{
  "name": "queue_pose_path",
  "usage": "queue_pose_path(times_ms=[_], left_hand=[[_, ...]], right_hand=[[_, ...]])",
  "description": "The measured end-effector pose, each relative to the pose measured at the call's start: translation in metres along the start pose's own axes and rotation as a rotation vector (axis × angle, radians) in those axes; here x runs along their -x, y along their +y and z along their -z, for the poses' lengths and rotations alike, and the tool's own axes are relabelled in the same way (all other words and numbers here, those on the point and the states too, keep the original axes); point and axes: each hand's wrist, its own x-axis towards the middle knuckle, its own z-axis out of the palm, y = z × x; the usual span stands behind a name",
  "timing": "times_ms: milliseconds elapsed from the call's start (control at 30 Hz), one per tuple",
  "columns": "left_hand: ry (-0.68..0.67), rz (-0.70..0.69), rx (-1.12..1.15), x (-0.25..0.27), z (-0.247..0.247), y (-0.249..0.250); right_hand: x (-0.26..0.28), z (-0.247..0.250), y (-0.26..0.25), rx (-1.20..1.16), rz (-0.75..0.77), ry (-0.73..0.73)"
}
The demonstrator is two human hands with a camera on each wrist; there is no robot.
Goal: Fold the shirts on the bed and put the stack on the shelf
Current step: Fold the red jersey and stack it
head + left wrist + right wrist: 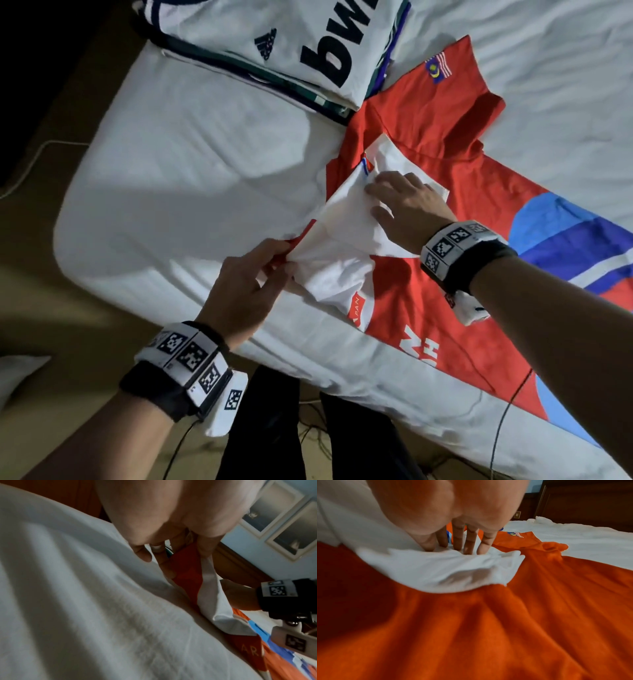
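Observation:
A red shirt (442,301) with blue and white stripes lies spread on the white bed (191,164). Its white sleeve (342,236) is folded inward over the red body. My left hand (253,287) pinches the sleeve's edge near the bed's front side; in the left wrist view the fingers (204,547) grip red and white cloth (187,574). My right hand (404,205) lies flat, fingers straight, pressing the white sleeve (447,568) onto the red shirt (505,628). A stack of folded shirts (291,51), a white one on top, sits at the far end.
The bed's near edge runs diagonally under my arms, with brown floor (51,274) and cables (503,421) below it. A dark headboard (583,503) and framed pictures (281,513) stand beyond the bed. Bare sheet lies to the left of the red shirt.

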Motion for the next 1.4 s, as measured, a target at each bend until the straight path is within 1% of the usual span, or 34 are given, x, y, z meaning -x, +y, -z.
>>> queue_pose_path(times_ms=[33, 100, 167, 233, 300, 367, 400, 433, 467, 533, 567, 600, 633, 667, 733, 767, 800, 833, 867, 933, 1000, 1033, 1067, 1100, 1133, 1200, 1300, 1367, 1400], left_hand=[[-0.032, -0.017, -0.052, -0.001, 0.002, -0.002], [-0.058, -0.085, -0.288, -0.001, 0.007, -0.006], [0.009, -0.12, -0.496, 0.0, 0.015, -0.006], [0.053, -0.108, -0.597, 0.0, 0.022, -0.001], [0.075, -0.079, -0.625, 0.0, 0.024, 0.0], [0.147, -0.031, -0.61, -0.002, 0.022, -0.002], [0.195, 0.014, -0.58, -0.006, 0.022, -0.003], [0.227, 0.091, -0.534, -0.011, 0.022, -0.005], [0.231, 0.192, -0.478, -0.017, 0.021, -0.005], [0.152, 0.41, -0.407, -0.031, 0.021, -0.01], [0.101, 0.475, -0.381, -0.037, 0.02, -0.013], [0.089, 0.48, -0.34, -0.04, 0.018, -0.016], [0.114, 0.449, -0.29, -0.041, 0.017, -0.017], [0.168, 0.409, -0.249, -0.04, 0.017, -0.018], [0.345, 0.379, -0.173, -0.034, 0.021, -0.023], [0.431, 0.391, -0.127, -0.03, 0.023, -0.024], [0.484, 0.414, -0.091, -0.027, 0.026, -0.025], [0.493, 0.44, -0.061, -0.024, 0.028, -0.026], [0.455, 0.455, -0.04, -0.021, 0.03, -0.025], [0.284, 0.443, -0.023, -0.018, 0.031, -0.022], [0.094, 0.432, -0.062, -0.021, 0.032, -0.018], [0.029, 0.45, -0.094, -0.023, 0.033, -0.016], [-0.013, 0.473, -0.119, -0.026, 0.034, -0.016], [-0.039, 0.483, -0.122, -0.029, 0.035, -0.017], [-0.053, 0.476, -0.11, -0.03, 0.036, -0.017], [-0.035, 0.436, -0.068, -0.03, 0.035, -0.019], [0.045, 0.388, -0.038, -0.024, 0.03, -0.028], [0.06, 0.373, 0.004, -0.02, 0.028, -0.032], [0.068, 0.365, 0.016, -0.019, 0.027, -0.032]], right_hand=[[0.001, -0.001, 0.001, -0.005, -0.006, -0.003], [0.001, -0.001, 0.002, 0.006, -0.015, -0.007], [0.001, 0.0, 0.001, 0.051, -0.039, -0.033], [-0.002, 0.002, -0.001, 0.075, -0.058, -0.054], [-0.005, 0.003, -0.002, 0.058, -0.056, -0.035], [-0.012, 0.004, -0.002, 0.029, -0.037, 0.034], [-0.016, 0.005, -0.001, 0.018, -0.025, 0.074], [-0.02, 0.006, 0.0, 0.01, -0.014, 0.115], [-0.025, 0.008, 0.0, 0.007, -0.001, 0.149], [-0.036, 0.014, 0.0, 0.008, 0.038, 0.19], [-0.041, 0.015, -0.002, 0.015, 0.061, 0.191], [-0.045, 0.017, -0.004, 0.025, 0.082, 0.175], [-0.049, 0.018, -0.006, 0.034, 0.098, 0.144], [-0.052, 0.019, -0.008, 0.043, 0.099, 0.098], [-0.056, 0.019, -0.013, 0.047, 0.07, 0.026], [-0.057, 0.017, -0.014, 0.045, 0.061, 0.029], [-0.058, 0.015, -0.015, 0.046, 0.054, 0.043], [-0.058, 0.013, -0.015, 0.049, 0.045, 0.052], [-0.058, 0.013, -0.015, 0.051, 0.039, 0.056], [-0.057, 0.013, -0.015, 0.078, 0.072, 0.096], [-0.057, 0.016, -0.018, 0.134, 0.166, 0.192], [-0.058, 0.017, -0.022, 0.145, 0.226, 0.237], [-0.061, 0.019, -0.027, 0.137, 0.284, 0.265], [-0.065, 0.02, -0.034, 0.114, 0.329, 0.26], [-0.07, 0.022, -0.042, 0.088, 0.362, 0.226], [-0.08, 0.023, -0.058, 0.095, 0.37, 0.092], [-0.096, 0.027, -0.077, 0.228, 0.241, -0.124], [-0.106, 0.029, -0.084, 0.286, 0.172, -0.212], [-0.11, 0.031, -0.087, 0.311, 0.174, -0.238]])
